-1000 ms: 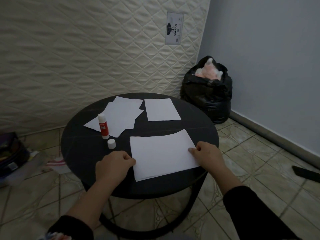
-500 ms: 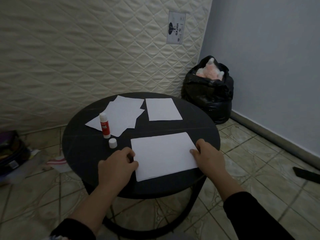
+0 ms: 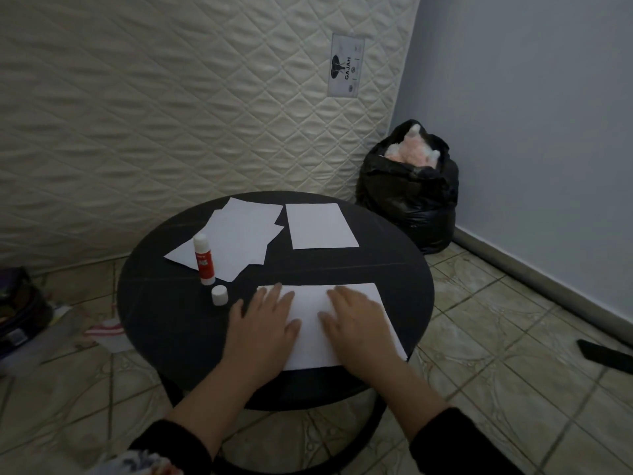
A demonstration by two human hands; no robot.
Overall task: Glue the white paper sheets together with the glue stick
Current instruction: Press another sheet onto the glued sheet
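Paper stack (image 3: 313, 332) lies at near edge of round table (image 3: 164, 303), long axis running left-right, directly under both hands. Left hand (image 3: 265, 323) & right hand (image 3: 356, 323) press flat on it, fingers straight, side by side w/ small gap. Glue stick (image 3: 203, 259) stands uncapped beyond left hand, nearer that side; cap (image 3: 219, 295) beside it. Sheets look white, flat, edges roughly aligned.

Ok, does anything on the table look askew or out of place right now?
The loose paper pile at the back left is fanned out crooked, unlike the squared sheet beside it. The glue stick stands uncapped, its cap lying apart on the round table. Both hands, left and right, lie flat on the near sheets.
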